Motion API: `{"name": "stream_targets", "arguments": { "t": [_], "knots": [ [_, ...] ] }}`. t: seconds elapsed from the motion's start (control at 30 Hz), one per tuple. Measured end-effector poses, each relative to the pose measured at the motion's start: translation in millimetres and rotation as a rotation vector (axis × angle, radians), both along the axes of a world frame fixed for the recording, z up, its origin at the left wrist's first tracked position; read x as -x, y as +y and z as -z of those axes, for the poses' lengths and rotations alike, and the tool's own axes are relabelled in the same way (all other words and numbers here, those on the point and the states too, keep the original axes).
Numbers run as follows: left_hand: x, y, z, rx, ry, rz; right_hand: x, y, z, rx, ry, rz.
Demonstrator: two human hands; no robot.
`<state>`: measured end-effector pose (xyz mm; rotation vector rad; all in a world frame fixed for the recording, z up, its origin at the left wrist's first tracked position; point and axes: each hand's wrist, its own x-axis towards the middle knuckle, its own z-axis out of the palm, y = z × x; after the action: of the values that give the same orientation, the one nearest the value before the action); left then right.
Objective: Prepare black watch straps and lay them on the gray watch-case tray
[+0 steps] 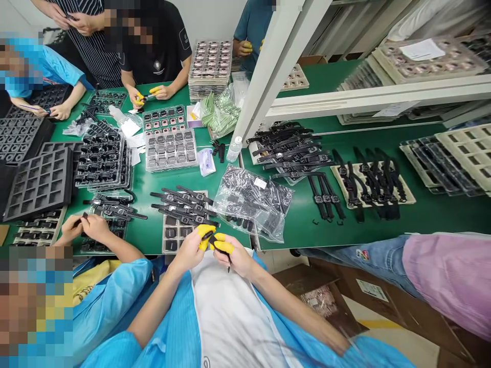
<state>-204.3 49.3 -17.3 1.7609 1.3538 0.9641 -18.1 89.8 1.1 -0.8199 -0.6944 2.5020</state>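
Note:
Close to my body, just off the table's front edge, both hands meet over a small black watch [207, 236]. My left hand [193, 249], with yellow covers on its fingertips, is closed on the watch. Yellow covers also sit on my right hand [237, 255], which pinches a black watch strap [229, 264] whose end hangs below the fingers. Whether strap and watch are joined is hidden by the fingers. Right ahead, strapped watches [180, 203] lie piled across a clear compartment tray [166, 246]. To its right is a clear plastic bag [255, 197] full of black straps.
Co-workers sit around the green table [307, 230]; one has hands [94, 227] close on my left. A white post [274, 71] rises beyond the bag, near a clear bottle [235, 149]. Rightward lie a strap heap [291, 148] and a watch tray [408, 197].

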Motion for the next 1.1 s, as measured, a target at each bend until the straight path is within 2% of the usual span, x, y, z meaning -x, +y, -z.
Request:
{"name": "stream_targets", "arguments": {
  "t": [0.1, 0.33, 0.4, 0.53, 0.77, 0.9, 1.03, 1.1],
  "knots": [
    [-2, -2, 2.0, -0.019, 0.012, 0.031, 2, -1, 0.4, 0.022, -0.006, -0.02],
    [-12, -10, 9.7, -0.064, 0.072, -0.063, 3, -5, 0.2, 0.082, 0.017, 0.098],
    [-13, -10, 5.9, -0.036, 0.075, -0.055, 4, -6, -0.5, 0.11, 0.041, 0.125],
    [-9, -7, -8.1, 0.073, 0.015, 0.04, 3, -5, -1.3, 0.13, 0.032, 0.139],
    [1, 2, -19.7, 0.075, 0.276, 0.105, 1, -2, -2.9, 0.113, -0.094, 0.061],
    [3, -1, -17.5, 0.128, 0.104, 0.115, 0, -5, -1.5, 0.067, -0.084, 0.042],
    [0, -10, -6.9, 0.163, -0.039, -0.012, -1, -6, -0.8, 0.054, -0.041, 0.073],
    [-1, -12, -1.8, 0.135, -0.059, -0.032, -2, -4, -1.2, 0.09, -0.012, 0.071]
  ]
}}
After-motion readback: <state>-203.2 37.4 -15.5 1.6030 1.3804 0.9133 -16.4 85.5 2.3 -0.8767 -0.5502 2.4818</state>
